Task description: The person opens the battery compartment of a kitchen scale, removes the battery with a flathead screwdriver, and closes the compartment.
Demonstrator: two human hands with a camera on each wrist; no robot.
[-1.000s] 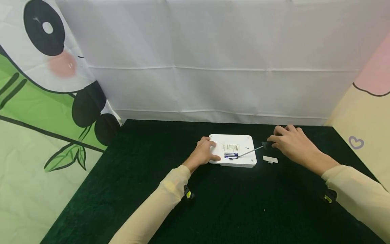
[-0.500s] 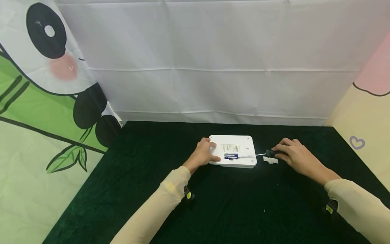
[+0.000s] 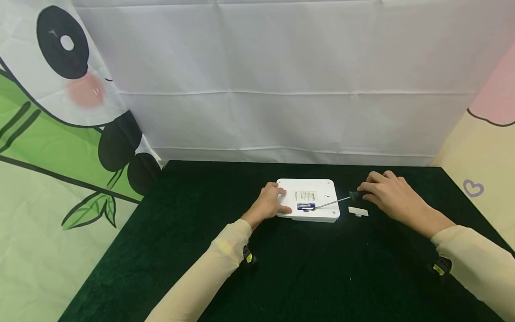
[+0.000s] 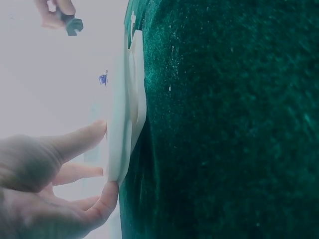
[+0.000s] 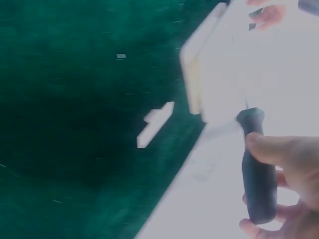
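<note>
A flat white battery-powered device (image 3: 307,185) lies on the table with its labelled face up; its exact kind does not show. In its open compartment sit blue-and-silver batteries (image 3: 306,206). My left hand (image 3: 266,201) holds the device by its left edge, with the thumb on the face, as the left wrist view (image 4: 65,174) also shows. My right hand (image 3: 388,194) grips the dark handle of a screwdriver (image 5: 259,184). The slim metal shaft slants down to the left, its tip at the right end of the batteries.
A small white battery cover (image 3: 358,211) with a tab lies right of the device, below the screwdriver handle. Dark green cloth (image 3: 314,268) covers the table. A white curtain (image 3: 257,120) hangs behind, and printed cloths (image 3: 72,147) stand at the sides.
My right hand lowered the screwdriver handle, then raised it part of the way again, so the shaft went flatter and then steeper. My left hand, device and cover hold their places.
</note>
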